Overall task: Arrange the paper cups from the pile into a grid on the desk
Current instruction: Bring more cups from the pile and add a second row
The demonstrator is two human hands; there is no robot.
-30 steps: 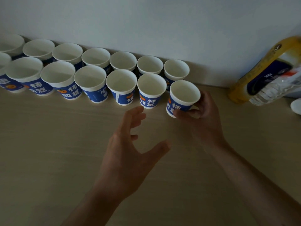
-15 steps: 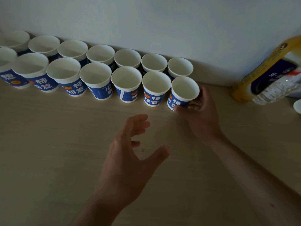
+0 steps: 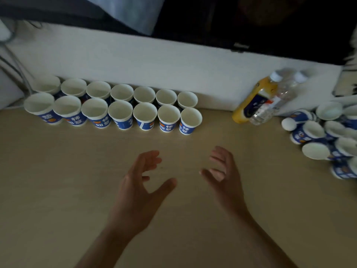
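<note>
Upright cups [image 3: 145,123], mouths up, stood in two rows at the back of the desk [image 3: 58,180]. The left hand [image 3: 139,190] and right hand [image 3: 225,180] hovered empty, fingers apart. Bottles [image 3: 264,105] lay between the rows and the tumbled pile [image 3: 316,136] at right.

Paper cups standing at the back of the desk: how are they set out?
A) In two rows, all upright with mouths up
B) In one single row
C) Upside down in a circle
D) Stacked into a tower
A: the paper cups stand mouths up in two rows of seven, one row behind the other, apart from the jumbled pile at the right.
</note>
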